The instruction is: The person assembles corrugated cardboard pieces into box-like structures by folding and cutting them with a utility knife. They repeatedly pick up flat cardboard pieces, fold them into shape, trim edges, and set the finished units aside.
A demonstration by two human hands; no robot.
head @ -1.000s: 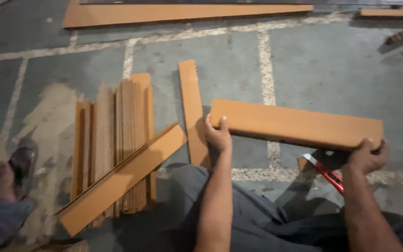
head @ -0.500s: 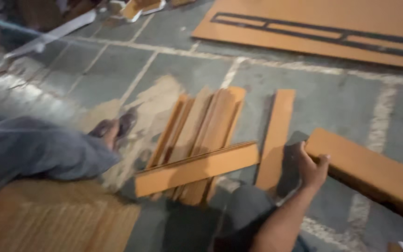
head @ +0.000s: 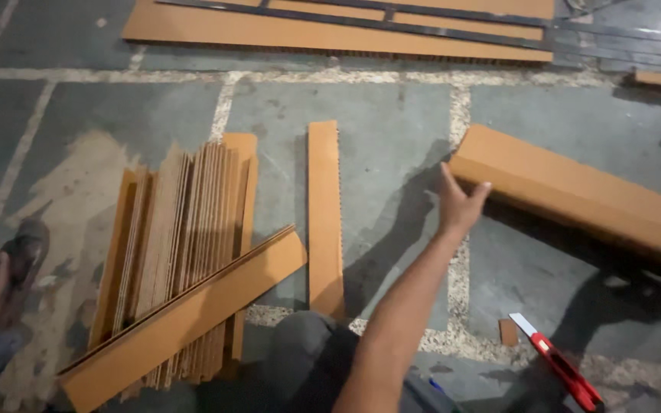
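- Gripping the near end of a long orange cardboard strip (head: 575, 195), the left hand (head: 459, 205) has its thumb up along the end face and its fingers curled over the top edge; the hold looks light, taken at the corner only.
- Right hand: not in view, so I cannot tell what its fingers are doing.
- The strip stands on edge, raised at the hand's end, and runs away to the right out of frame.
- Just left of the hand, a single flat strip (head: 324, 214) lies on the concrete floor (head: 392, 138), apart from the held piece.
- Further left: a stack of cut strips (head: 181, 237) set on edge, with one loose strip (head: 185, 321) lying diagonally across its lower part.
- Near the right knee: a red utility knife (head: 564, 367) on the floor, blade end pointing up-left, with a small cardboard offcut (head: 508, 332) beside it.
- Far edge: a large cardboard sheet (head: 330, 30) with slots cut in it.
- Another person's sandalled foot (head: 5, 268) rests at the left margin.
- Risk (judgement): a corner-only hold on a long strip could let it twist or crease, or drop flat.
- Risk (judgement): the blade looks extended close to the leg; a shifted knee or a falling strip could meet it.
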